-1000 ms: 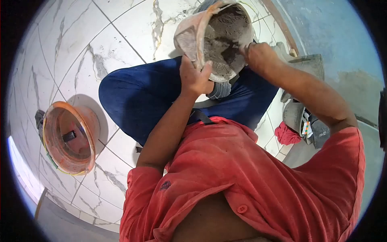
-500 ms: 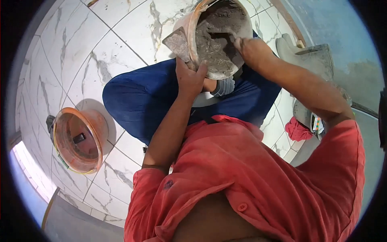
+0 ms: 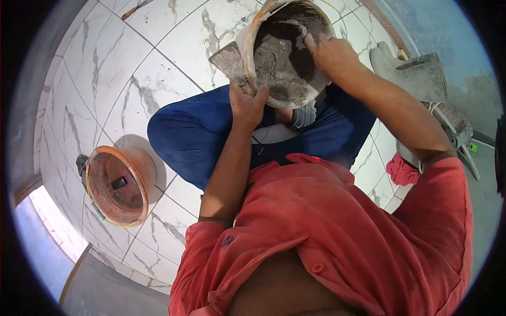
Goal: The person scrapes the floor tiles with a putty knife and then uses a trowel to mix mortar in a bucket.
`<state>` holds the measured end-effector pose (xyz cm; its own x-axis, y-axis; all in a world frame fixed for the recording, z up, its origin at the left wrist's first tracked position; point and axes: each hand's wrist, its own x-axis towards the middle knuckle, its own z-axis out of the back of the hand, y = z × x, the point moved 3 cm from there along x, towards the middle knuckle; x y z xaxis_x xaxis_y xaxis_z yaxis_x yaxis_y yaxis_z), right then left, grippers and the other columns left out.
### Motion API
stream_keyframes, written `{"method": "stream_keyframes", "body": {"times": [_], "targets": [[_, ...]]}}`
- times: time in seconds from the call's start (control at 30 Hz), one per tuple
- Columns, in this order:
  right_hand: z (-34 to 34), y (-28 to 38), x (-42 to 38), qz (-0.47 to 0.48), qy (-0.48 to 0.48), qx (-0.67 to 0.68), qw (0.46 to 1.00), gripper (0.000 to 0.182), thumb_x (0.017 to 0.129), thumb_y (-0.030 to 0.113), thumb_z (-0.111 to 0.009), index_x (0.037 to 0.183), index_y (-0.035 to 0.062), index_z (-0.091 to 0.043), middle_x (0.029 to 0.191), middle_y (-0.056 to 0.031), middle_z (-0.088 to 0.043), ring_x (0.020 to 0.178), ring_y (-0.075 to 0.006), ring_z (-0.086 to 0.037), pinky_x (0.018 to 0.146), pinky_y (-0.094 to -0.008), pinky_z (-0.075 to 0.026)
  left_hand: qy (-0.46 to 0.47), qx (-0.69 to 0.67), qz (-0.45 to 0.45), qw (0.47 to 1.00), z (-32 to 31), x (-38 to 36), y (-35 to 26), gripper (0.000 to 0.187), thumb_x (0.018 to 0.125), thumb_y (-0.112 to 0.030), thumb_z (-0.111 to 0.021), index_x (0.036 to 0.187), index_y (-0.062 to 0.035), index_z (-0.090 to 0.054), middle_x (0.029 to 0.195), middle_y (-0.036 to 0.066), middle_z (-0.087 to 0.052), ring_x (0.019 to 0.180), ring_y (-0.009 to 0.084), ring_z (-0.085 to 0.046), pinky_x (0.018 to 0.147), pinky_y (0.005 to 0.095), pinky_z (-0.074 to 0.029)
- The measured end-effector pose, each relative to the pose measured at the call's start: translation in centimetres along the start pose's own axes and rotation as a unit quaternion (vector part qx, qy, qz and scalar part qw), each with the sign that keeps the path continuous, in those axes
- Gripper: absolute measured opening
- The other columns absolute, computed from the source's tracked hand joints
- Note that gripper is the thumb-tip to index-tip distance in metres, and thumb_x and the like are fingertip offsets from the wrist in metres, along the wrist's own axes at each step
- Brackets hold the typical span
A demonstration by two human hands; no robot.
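A bucket (image 3: pixel 249 50) of wet grey mortar (image 3: pixel 279 58) is tilted towards me above my crossed legs. My left hand (image 3: pixel 246 108) is closed round the handle of a scraper (image 3: pixel 230 59), whose broad, mortar-stained blade points up beside the bucket. The thumb of that hand presses on the bucket's near rim. Over the right side of the opening, my right hand (image 3: pixel 334 57) grips a mortar-coated trowel (image 3: pixel 299 26). Its blade is sunk in or covered by the mortar, so its shape is hidden.
An orange bucket (image 3: pixel 146 195) with a small dark object (image 3: pixel 119 183) inside stands on the marble-patterned tiles (image 3: pixel 184 63) at left. Rubber boots (image 3: pixel 416 76), a red cloth (image 3: pixel 403 170) and other gear lie at right along the wall.
My right hand has moved up towards the far side of the bucket's opening, carrying the trowel through the mortar. My left hand keeps its hold. The whole view has shifted slightly.
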<state>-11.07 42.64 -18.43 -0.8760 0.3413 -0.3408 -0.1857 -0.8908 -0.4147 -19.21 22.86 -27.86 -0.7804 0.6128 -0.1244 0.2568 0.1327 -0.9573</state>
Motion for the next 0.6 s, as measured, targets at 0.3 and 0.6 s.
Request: {"method": "stream_keyframes", "body": {"times": [0.3,0.6], "targets": [[-1.4,2.5,-4.6,0.124,0.019,0.020,0.992,0.041,0.090,0.015,-0.049,0.128,-0.0024,-0.052,0.092,-0.0153,-0.068,0.082,-0.0286,-0.070,0.063,-0.0367,-0.056,-0.003,-0.035,-0.055,0.998,-0.1,0.4,0.9,0.059,0.079,-0.001,-0.070,0.130,0.0062,-0.041,0.118,0.014,-0.056,0.106,0.0209,-0.057,0.093,0.0338,-0.048],[1.1,-1.0,-1.3,0.028,-0.065,-0.067,0.995,0.056,0.085,0.015,-0.056,0.139,0.0008,-0.045,0.094,-0.0144,-0.065,0.074,-0.0253,-0.068,0.060,-0.0352,-0.054,0.006,0.065,-0.084,0.994,-0.6,-0.6,2.3,0.066,0.079,-0.001,-0.069,0.136,0.0057,-0.036,0.122,0.016,-0.052,0.111,0.0224,-0.055,0.095,0.0344,-0.046]]}}
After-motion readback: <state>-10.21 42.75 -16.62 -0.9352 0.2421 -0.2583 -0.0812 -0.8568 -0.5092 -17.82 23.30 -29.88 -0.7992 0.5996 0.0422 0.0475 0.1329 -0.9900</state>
